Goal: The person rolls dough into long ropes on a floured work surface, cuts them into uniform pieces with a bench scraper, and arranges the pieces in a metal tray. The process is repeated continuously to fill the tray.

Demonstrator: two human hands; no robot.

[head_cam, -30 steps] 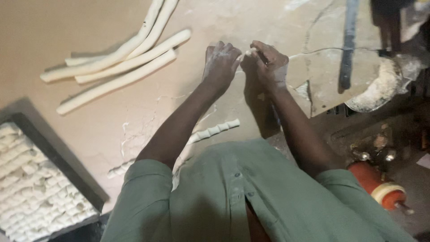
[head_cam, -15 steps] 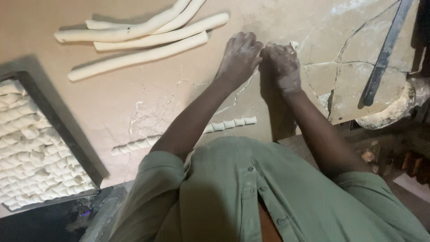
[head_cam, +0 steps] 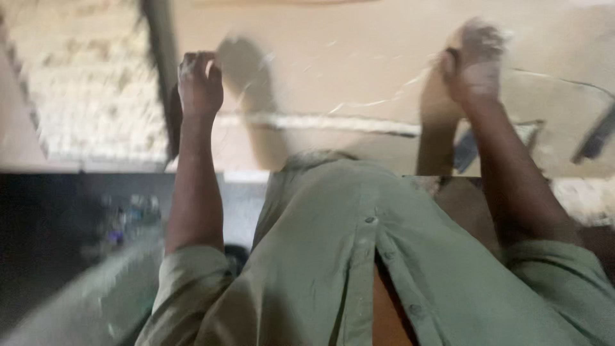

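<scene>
The view is blurred by motion. My left hand [head_cam: 200,83] is curled into a fist beside the dark rim of a tray [head_cam: 161,77] at the left, and what is inside the fist is hidden. My right hand [head_cam: 477,61], dusted with flour, hovers with bent fingers over the floured table [head_cam: 333,57] at the right. Between the hands, close to my body, a thin row of cut dough pieces [head_cam: 320,122] lies on the table. The tray holds several pale dough pieces [head_cam: 83,83].
A dark flat tool [head_cam: 596,138] lies at the right edge of the table. A cracked, flour-caked patch [head_cam: 551,96] covers the table near my right hand. Dark floor [head_cam: 64,243] shows below the table's front edge at the left. My green shirt fills the lower view.
My hands, together over the table a moment ago, have come apart: the left swung to the tray's rim, the right stayed at the right. The camera dropped, so the long dough ropes left view.
</scene>
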